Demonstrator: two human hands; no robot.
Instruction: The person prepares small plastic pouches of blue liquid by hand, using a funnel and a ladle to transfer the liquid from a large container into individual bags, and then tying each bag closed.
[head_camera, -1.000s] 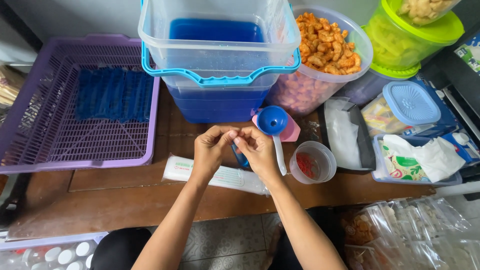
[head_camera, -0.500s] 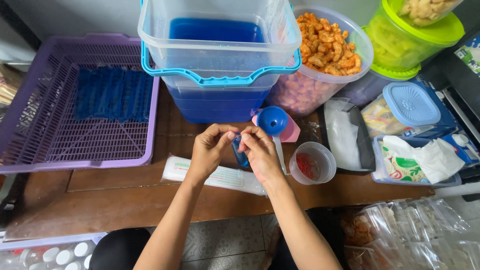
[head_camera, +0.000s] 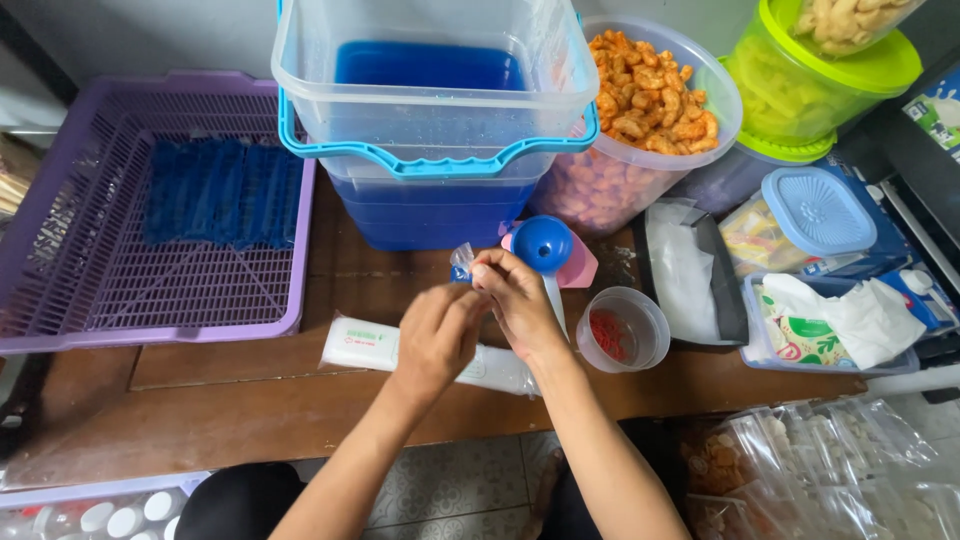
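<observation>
Two hands meet above the worktop (head_camera: 250, 400): right hand (head_camera: 515, 300) fingers clamped on the clear neck of a small blue-filled plastic pouch (head_camera: 462, 262), long axis running down-right behind left hand (head_camera: 438, 335), whose curled fingers' grip I cannot tell.

Glossy clear plastic tub (head_camera: 440, 110), perforated purple plastic basket (head_camera: 150, 310), worn wooden table (head_camera: 240, 400).

Bare forearms, dark trousers
</observation>
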